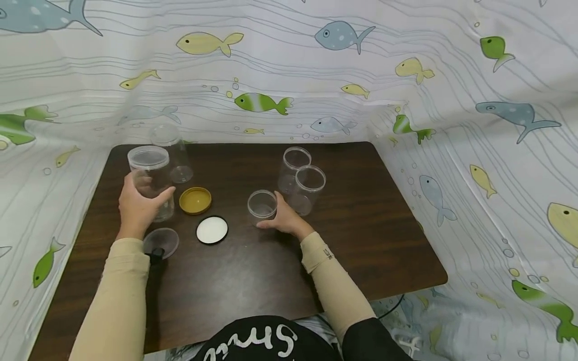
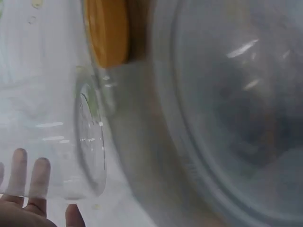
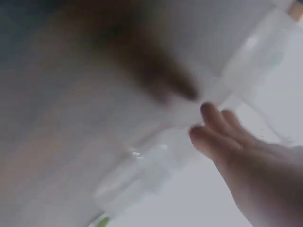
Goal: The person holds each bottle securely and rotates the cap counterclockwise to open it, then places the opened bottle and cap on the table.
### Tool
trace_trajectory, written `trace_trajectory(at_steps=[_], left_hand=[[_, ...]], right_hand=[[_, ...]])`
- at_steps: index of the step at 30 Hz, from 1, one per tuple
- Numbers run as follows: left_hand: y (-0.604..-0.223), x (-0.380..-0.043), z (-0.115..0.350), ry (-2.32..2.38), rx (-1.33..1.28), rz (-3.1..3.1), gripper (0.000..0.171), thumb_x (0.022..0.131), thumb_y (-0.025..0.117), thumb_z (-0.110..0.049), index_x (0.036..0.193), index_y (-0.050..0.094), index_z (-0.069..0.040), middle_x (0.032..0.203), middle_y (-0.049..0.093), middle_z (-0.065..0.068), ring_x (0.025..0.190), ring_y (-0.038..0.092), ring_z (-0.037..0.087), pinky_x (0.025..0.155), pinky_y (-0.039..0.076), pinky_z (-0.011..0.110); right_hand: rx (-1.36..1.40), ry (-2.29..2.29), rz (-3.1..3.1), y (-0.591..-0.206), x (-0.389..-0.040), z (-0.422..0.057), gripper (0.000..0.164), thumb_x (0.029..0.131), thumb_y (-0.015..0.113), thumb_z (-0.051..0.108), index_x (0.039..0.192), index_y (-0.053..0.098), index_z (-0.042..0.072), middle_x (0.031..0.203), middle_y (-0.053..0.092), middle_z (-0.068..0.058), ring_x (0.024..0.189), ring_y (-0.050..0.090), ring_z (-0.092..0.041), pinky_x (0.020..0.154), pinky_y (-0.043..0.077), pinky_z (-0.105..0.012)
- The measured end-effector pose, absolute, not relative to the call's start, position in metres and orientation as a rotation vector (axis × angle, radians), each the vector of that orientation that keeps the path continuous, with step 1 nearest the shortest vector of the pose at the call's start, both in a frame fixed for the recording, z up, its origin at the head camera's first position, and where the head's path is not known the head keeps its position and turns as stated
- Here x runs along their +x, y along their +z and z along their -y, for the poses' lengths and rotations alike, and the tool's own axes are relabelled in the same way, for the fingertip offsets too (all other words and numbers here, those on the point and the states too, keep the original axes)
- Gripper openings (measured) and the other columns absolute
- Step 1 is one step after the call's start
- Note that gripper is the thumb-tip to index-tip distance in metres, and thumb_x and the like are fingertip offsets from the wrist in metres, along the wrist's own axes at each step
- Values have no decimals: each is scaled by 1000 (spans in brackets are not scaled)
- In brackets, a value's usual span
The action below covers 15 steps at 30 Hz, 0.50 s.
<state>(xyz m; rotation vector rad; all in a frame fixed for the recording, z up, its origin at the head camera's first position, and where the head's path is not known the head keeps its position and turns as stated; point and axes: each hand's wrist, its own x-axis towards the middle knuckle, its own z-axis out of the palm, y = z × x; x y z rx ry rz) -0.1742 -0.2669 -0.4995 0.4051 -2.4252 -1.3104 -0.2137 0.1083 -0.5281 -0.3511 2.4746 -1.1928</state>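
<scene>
My left hand (image 1: 140,205) grips a tall clear jar (image 1: 158,190) topped with a translucent lid, thumb on its near right side. Through the clear wall, some of its fingers (image 2: 40,177) show in the left wrist view. Over on the right, my right hand (image 1: 289,218) is beside a shorter clear open-topped jar (image 1: 258,213). Its thumb is at the jar's front and the fingers lie at the right of the rim. The right wrist view is blurred, with fairly straight fingers (image 3: 215,135).
Another tall clear jar (image 1: 180,160) stands behind the left one. Two open-topped clear jars (image 1: 289,173) are grouped at the right. A gold lid (image 1: 195,200), a white lid with black rim (image 1: 212,230) and a clear lid (image 1: 167,240) lie on the brown table (image 1: 361,240).
</scene>
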Motion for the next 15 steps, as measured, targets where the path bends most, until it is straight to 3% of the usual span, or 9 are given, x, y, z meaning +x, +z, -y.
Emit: trace_trajectory(at_steps=[2, 5, 11, 15], left_hand=[[-493, -172, 260, -1283, 331, 2431, 84, 85, 81, -42, 150, 39, -9, 132, 55, 17, 118, 50, 34, 99, 27, 62], [-485, -169, 250, -1240, 226, 2453, 82, 84, 82, -41, 147, 43, -6, 128, 57, 21, 119, 48, 40, 93, 20, 70], [-477, -167, 230, -1168, 104, 2512, 82, 79, 86, -43, 143, 50, -7, 128, 59, 20, 117, 49, 44, 85, 16, 67], [-477, -168, 218, -1161, 75, 2616, 93, 79, 84, -50, 151, 43, -6, 137, 55, 23, 122, 48, 46, 88, 19, 68]], right_hand=[[-357, -1169, -2507, -521, -212, -105, 125, 80, 88, 37, 161, -1, 2, 164, 21, -24, 149, 28, -38, 117, 30, -51], [-383, -1187, -2576, -505, -210, -98, 123, 83, 85, 40, 161, -1, 1, 165, 20, -23, 150, 25, -37, 117, 30, -51], [-523, -1230, -2699, -473, -211, -74, 112, 89, 77, 48, 163, 4, 5, 166, 20, -16, 151, 24, -35, 118, 28, -52], [-632, -1346, -2667, -461, -214, -54, 100, 93, 74, 43, 162, 13, 7, 165, 26, -11, 151, 28, -27, 118, 29, -47]])
